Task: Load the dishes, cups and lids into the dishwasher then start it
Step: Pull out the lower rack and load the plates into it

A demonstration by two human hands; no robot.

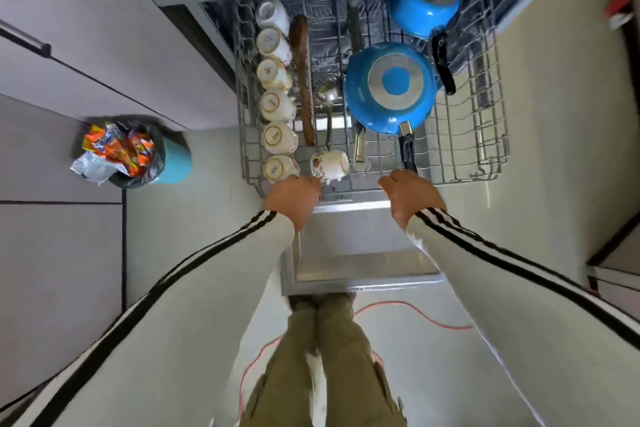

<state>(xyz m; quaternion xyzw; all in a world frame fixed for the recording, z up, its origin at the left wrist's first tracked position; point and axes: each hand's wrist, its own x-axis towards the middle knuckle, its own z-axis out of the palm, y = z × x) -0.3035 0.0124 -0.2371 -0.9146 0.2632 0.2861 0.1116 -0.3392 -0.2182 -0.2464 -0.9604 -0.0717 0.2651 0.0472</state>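
Since the rack [462, 135] stands drawn out over the open door [363, 253], the coming move is probably a push, and the rack's long axis runs straight away from the person into the machine. Both hands sit at its near rim: the left hand [294, 199] is just beside the tipped cup [330, 165], and the right hand [412, 199] is by the handle end of the blue pan [389, 87]. Neither is plainly nearer. Each grip seems bent down over the front wire, but the fingertips are hidden, so I cannot tell whether either is clamped on it. In the rack, six cups [277, 104] stand mouth-down in a row along the left side. A wooden spoon [303, 80] and a ladle [327, 104] lie lengthwise mid-rack. The pan rests upturned, with a blue pot [424, 5] behind it.
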